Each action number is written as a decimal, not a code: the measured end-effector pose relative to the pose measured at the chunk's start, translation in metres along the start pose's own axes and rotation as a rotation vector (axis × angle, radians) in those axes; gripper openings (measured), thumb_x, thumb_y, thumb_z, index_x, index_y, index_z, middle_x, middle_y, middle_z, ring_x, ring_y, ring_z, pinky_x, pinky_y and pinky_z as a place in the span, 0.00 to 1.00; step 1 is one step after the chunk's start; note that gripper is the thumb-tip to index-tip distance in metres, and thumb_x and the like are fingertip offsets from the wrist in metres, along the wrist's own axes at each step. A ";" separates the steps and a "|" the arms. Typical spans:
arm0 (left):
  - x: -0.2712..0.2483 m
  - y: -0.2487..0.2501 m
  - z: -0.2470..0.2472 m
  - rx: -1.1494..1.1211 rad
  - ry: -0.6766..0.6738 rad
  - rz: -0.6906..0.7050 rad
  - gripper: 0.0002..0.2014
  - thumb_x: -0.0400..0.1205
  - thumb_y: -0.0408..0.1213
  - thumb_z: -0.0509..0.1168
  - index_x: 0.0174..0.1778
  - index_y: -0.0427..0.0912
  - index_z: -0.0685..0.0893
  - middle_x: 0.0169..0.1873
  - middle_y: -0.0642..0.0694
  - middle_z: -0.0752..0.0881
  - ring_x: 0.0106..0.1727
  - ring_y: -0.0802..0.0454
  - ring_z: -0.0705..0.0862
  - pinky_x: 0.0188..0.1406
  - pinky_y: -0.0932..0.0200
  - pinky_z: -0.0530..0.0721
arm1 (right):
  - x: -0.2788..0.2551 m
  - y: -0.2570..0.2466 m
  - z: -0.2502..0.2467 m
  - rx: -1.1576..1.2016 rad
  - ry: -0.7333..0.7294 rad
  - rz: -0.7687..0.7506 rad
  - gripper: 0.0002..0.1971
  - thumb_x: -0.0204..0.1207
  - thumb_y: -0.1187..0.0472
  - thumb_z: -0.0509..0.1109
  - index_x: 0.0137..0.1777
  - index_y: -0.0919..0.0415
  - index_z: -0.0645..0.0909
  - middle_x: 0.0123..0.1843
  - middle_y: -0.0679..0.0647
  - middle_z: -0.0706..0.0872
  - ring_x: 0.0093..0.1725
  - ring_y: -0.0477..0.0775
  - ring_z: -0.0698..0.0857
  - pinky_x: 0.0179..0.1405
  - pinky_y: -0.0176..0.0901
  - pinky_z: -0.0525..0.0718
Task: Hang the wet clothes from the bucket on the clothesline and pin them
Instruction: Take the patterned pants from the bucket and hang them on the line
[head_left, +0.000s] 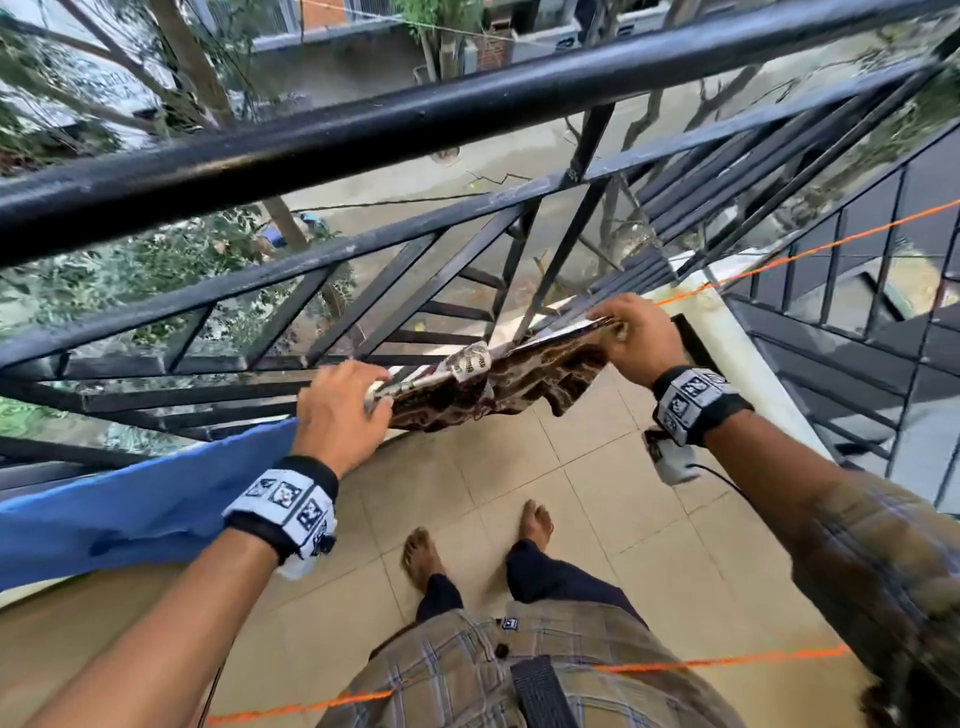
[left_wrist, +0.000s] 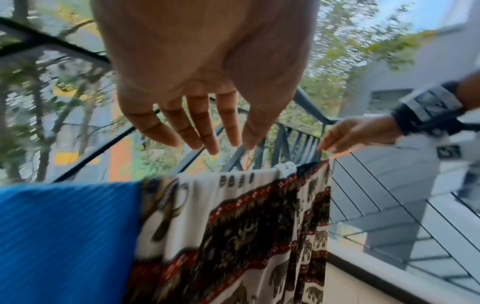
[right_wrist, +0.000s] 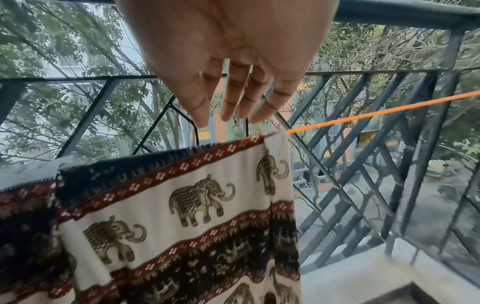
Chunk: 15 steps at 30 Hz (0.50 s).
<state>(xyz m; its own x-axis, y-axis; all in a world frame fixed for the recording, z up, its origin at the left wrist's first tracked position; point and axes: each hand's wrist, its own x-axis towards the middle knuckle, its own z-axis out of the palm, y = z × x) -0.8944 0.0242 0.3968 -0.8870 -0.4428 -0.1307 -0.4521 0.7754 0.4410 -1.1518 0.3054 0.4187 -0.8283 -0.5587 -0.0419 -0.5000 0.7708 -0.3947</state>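
Where elephant-print cloth (right_wrist: 166, 205) drapes clothesline (right_wrist: 384, 111): open-fingered hands above its top edge.

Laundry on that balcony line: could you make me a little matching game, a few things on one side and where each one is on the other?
Things:
1. elephant-print cloth
2. blue cloth
3. white peg
4. orange line

Places:
A. clipped on the top edge of the elephant-print cloth
B. running bare off to the right, toward the railing
C. hanging at the left end
D. draped between the left hand and right hand

Pairs: 1-D, 2-C, 3-A, 4-B
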 end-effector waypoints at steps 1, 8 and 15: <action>0.004 0.011 0.003 0.053 -0.002 0.027 0.17 0.76 0.47 0.64 0.59 0.51 0.86 0.55 0.47 0.87 0.58 0.39 0.82 0.55 0.44 0.79 | 0.006 0.004 -0.002 -0.024 -0.025 -0.037 0.15 0.68 0.68 0.76 0.54 0.54 0.88 0.57 0.56 0.87 0.58 0.61 0.83 0.61 0.52 0.80; 0.037 0.085 0.039 0.052 -0.156 0.083 0.27 0.79 0.46 0.67 0.76 0.49 0.75 0.72 0.44 0.80 0.71 0.40 0.77 0.71 0.41 0.75 | 0.044 0.016 -0.007 -0.314 -0.436 -0.179 0.16 0.77 0.56 0.67 0.64 0.44 0.83 0.59 0.53 0.88 0.59 0.62 0.85 0.55 0.51 0.84; 0.044 0.119 0.070 0.086 -0.238 -0.049 0.28 0.78 0.53 0.68 0.76 0.57 0.75 0.70 0.52 0.82 0.72 0.47 0.76 0.81 0.36 0.57 | 0.063 0.101 -0.038 -0.329 -0.529 -0.183 0.14 0.77 0.59 0.67 0.59 0.47 0.87 0.57 0.56 0.89 0.57 0.64 0.85 0.54 0.51 0.83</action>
<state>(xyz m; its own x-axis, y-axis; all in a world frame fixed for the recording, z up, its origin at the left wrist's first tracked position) -0.9940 0.1283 0.3812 -0.8563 -0.3702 -0.3601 -0.4924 0.7954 0.3534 -1.2636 0.3595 0.4114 -0.5277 -0.7007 -0.4802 -0.7426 0.6550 -0.1398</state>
